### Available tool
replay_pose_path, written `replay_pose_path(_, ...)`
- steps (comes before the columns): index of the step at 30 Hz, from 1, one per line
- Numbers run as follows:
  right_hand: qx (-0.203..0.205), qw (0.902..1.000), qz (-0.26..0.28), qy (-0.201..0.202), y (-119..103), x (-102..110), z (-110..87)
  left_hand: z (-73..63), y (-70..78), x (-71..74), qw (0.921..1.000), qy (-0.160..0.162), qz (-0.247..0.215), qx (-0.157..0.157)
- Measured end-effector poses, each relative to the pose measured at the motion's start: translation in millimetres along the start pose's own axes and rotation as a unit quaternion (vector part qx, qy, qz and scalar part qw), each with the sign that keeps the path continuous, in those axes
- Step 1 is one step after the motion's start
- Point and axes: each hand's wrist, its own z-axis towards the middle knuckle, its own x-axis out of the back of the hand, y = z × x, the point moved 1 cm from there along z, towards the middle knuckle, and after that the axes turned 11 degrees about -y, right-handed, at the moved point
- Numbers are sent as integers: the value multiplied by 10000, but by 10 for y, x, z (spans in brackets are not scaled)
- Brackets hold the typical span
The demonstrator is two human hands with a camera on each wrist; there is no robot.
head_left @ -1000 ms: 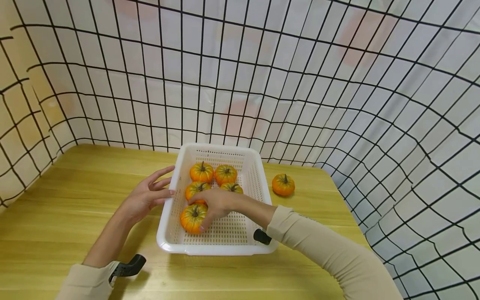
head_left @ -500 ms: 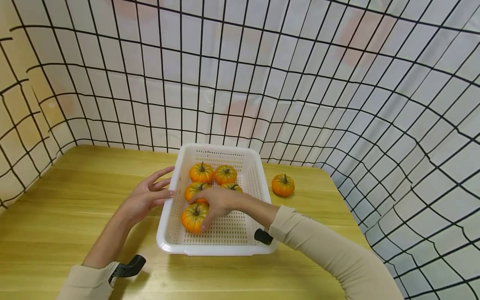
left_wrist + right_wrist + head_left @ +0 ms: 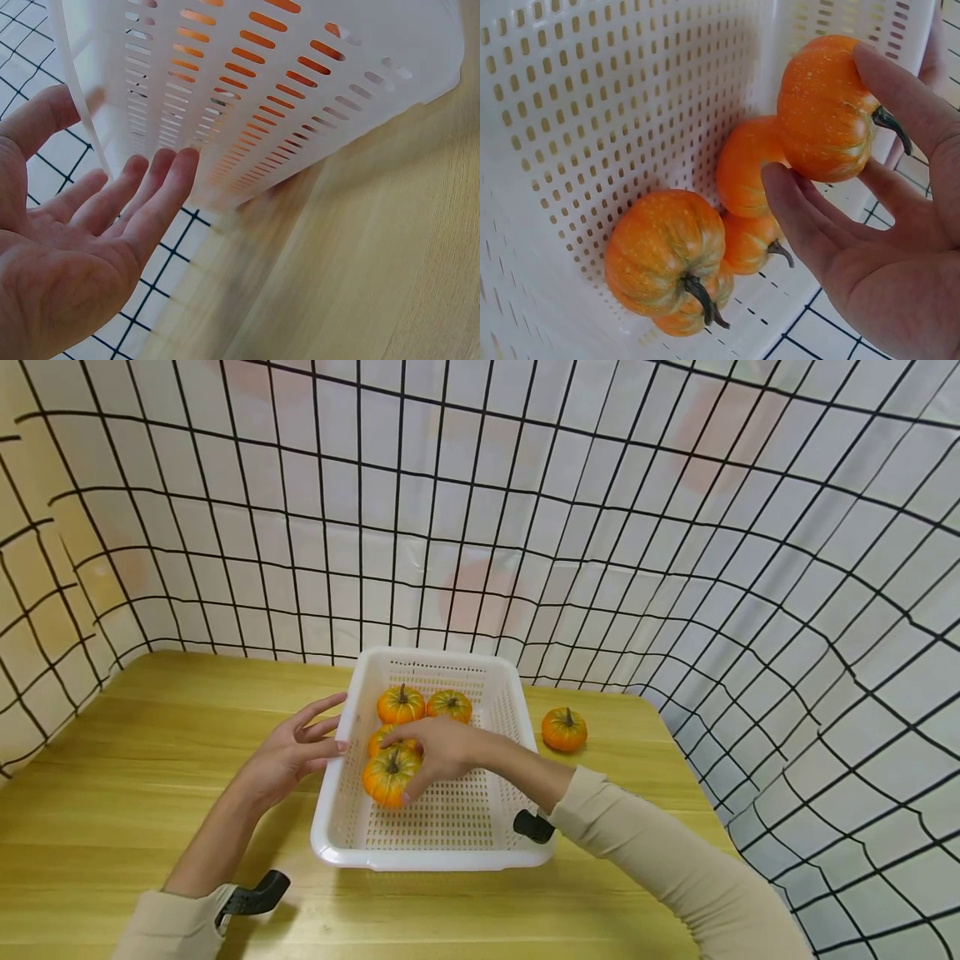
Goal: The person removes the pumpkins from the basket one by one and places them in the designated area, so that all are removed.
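My right hand (image 3: 442, 750) holds a small orange pumpkin (image 3: 392, 777) with a dark stem, inside the white plastic basket (image 3: 431, 860). In the right wrist view, its thumb and fingers grip the pumpkin (image 3: 829, 109) from opposite sides, above several other pumpkins. Two of those, a rear left pumpkin (image 3: 401, 705) and a rear right pumpkin (image 3: 450, 704), show fully or nearly so; another pumpkin (image 3: 381, 739) is partly covered by the hand. My left hand (image 3: 288, 752) rests at the basket's left side, fingers extended along the outer wall (image 3: 247, 97), thumb tip over the rim.
One more pumpkin (image 3: 564, 729) lies on the wooden table (image 3: 150, 777), right of the basket. A black wire grid (image 3: 450, 527) with pale sheeting behind it encloses the table at the back and sides. A dark wrist camera (image 3: 534, 825) overlaps the basket's right rim.
My right hand has raised the front pumpkin and moved it slightly toward the back, now covering the pumpkin at the right. My left hand and the basket have stayed in place.
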Motion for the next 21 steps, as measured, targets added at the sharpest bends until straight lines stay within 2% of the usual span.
replay_pose_path(5,-10,9998,-11,187,1,55,-59,9,-15,4,10000,32,-10,37)
replay_pose_path(16,-175,9981,421,426,-6,206,-203,12,-51,22,10000,57,38,57)
replay_pose_path(21,-262,9969,393,622,25,245,-260,17,-44,14,9999,69,50,91)
